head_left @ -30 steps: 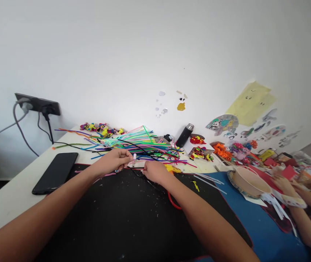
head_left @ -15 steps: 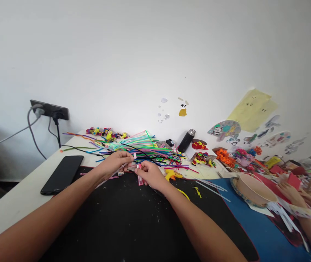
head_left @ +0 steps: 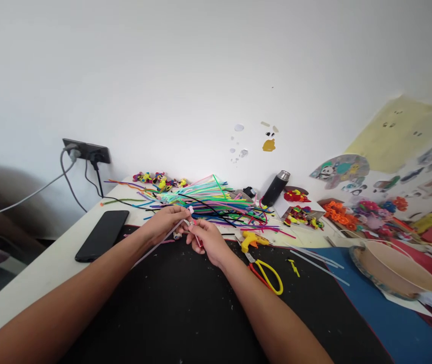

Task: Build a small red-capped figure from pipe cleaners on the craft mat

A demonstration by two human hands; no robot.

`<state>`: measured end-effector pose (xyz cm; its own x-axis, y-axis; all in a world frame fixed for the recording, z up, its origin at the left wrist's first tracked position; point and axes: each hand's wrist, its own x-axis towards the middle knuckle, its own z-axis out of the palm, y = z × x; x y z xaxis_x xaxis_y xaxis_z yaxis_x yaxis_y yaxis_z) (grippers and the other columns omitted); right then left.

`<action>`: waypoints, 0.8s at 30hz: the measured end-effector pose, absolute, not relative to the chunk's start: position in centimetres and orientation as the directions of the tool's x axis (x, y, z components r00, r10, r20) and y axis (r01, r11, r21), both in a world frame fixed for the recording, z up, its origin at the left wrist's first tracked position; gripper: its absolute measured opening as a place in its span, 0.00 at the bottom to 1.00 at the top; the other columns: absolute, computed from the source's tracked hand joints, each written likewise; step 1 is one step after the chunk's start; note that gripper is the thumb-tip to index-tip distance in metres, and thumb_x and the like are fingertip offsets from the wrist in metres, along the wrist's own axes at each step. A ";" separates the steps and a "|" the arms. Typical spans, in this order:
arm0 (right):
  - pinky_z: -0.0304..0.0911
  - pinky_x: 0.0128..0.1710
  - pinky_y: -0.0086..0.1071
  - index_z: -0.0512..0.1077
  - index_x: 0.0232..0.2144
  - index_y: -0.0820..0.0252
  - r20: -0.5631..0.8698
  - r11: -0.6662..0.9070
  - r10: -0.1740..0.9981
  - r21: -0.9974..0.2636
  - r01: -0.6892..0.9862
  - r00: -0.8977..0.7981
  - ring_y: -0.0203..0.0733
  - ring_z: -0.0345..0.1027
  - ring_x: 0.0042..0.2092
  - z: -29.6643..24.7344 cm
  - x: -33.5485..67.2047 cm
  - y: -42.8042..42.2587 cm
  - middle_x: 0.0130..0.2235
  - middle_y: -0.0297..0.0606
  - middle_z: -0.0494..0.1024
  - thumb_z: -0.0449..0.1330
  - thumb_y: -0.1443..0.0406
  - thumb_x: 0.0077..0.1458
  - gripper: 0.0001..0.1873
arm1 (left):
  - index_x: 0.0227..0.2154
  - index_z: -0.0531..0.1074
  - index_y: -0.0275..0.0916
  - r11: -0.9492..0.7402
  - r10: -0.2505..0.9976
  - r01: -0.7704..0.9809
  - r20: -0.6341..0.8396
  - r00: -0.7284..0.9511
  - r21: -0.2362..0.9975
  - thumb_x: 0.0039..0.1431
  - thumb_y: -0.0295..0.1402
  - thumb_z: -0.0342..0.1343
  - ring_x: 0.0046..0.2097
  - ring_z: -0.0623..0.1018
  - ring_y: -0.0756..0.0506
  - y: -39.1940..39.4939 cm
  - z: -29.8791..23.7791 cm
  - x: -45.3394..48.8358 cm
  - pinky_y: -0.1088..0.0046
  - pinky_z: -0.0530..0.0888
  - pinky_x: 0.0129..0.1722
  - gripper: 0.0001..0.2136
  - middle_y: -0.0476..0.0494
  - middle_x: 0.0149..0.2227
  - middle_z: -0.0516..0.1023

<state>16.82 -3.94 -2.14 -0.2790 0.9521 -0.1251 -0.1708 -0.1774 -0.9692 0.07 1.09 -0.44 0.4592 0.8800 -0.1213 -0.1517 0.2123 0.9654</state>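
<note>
My left hand pinches a thin pale pipe cleaner, whose long end trails down along my forearm. A small pinkish-white looped tip pokes up above its fingertips. My right hand is closed right beside it, fingertips meeting the left ones. A small pink-and-red flat piece shows between its fingers, mostly hidden by them. Both hands are above the back edge of a black mat, in front of a heap of colourful pipe cleaners.
Scissors with yellow-and-red handles and a yellow glue gun lie right of my hands. A black phone is on the left. Farther right are a dark flask, pale glue sticks and a round bowl.
My hands have drawn closer together at the fingertips. The pink-red piece, earlier hanging in plain sight below the right fingers, is now mostly covered. The view has turned left, and the scissors show more fully.
</note>
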 end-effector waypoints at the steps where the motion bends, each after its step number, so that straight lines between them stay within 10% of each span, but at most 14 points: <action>1: 0.38 0.14 0.23 0.67 0.34 0.59 -0.122 -0.180 0.955 -0.962 -0.205 -0.269 0.26 0.53 0.14 -2.6 16.9 -3.9 0.22 0.28 0.75 0.68 0.51 0.51 0.21 | 0.27 0.74 0.35 0.205 0.889 -0.152 -0.119 0.443 0.967 0.51 0.46 0.72 0.24 0.73 0.51 1.1 -0.4 0.0 0.77 0.69 0.22 0.19 0.46 0.26 0.78; 24: 0.29 0.19 0.27 0.73 0.41 0.59 -0.095 -0.241 0.919 -0.903 -0.355 -0.383 0.25 0.40 0.18 -2.8 19.4 -5.0 0.23 0.25 0.64 0.63 0.39 0.56 0.30 | 0.29 0.73 0.37 0.163 0.890 -0.094 -0.105 0.444 0.982 0.51 0.46 0.72 0.29 0.78 0.48 -0.6 1.8 1.1 0.74 0.71 0.28 0.18 0.43 0.32 0.83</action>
